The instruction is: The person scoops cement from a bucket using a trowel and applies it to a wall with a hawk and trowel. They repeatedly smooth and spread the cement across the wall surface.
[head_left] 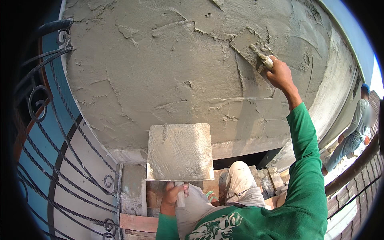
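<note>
My right hand (280, 75) is wrapped round the pale handle of a plastering trowel (251, 47). The trowel's mortar-smeared blade lies against the upper right of a wall coated in wet grey mortar (160, 76). Low in front of my body, my left hand (174, 193) grips the handle of a square plasterer's hawk (180, 150). A thin wet film of mortar covers the hawk's face, with no heap on it. Ridges and trowel marks run across the wall coat.
A black wrought-iron railing (60, 136) with twisted bars curves along the left. Wooden planks (138, 223) lie below it. At the far right another person (354, 124) stands near a tiled roof (360, 212). A dark pipe (352, 170) slants past there. A dark gap (240, 160) opens under the wall.
</note>
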Motion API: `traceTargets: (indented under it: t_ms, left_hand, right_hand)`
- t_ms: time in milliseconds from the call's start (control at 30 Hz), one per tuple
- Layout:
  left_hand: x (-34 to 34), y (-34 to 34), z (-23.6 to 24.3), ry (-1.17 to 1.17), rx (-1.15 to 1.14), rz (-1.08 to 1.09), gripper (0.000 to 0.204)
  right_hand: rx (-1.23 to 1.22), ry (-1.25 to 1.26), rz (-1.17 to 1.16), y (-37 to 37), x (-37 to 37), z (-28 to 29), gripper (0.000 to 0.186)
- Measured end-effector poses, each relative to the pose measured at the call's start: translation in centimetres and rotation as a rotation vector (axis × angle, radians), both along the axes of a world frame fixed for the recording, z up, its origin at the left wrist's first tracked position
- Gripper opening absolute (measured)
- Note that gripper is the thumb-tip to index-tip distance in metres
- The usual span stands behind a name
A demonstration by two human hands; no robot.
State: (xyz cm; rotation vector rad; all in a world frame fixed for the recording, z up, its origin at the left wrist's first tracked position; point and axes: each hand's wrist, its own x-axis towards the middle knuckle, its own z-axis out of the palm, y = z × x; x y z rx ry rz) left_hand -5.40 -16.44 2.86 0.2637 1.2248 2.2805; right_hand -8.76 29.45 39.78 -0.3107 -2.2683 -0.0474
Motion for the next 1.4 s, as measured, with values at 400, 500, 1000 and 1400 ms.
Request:
traceTargets:
  t_ms: [400,500,1000,1400]
  left_hand:
    - [-1.9,2.9,-3.0,-0.05,0.133,-0.236,0.033]
    - [-2.4,5.9,-3.5,-0.065,0.125,-0.34,0.04]
    - [1.3,20.4,-0.3,-0.156,-0.097,-0.578,0.04]
    - [6.8,39.6,-4.2,-0.413,0.004,-0.989,0.022]
  right_hand:
    - [-0.703,-0.37,-0.554,8.7,31.2,-25.9,0.043]
    - [-0.866,-0.418,-0.734,6.9,36.9,-29.0,0.059]
    - [-0.786,-0.786,-0.795,-5.7,42.5,-52.9,0.066]
    - [-1.44,-1.047,-0.16,-2.0,46.4,-52.3,0.041]
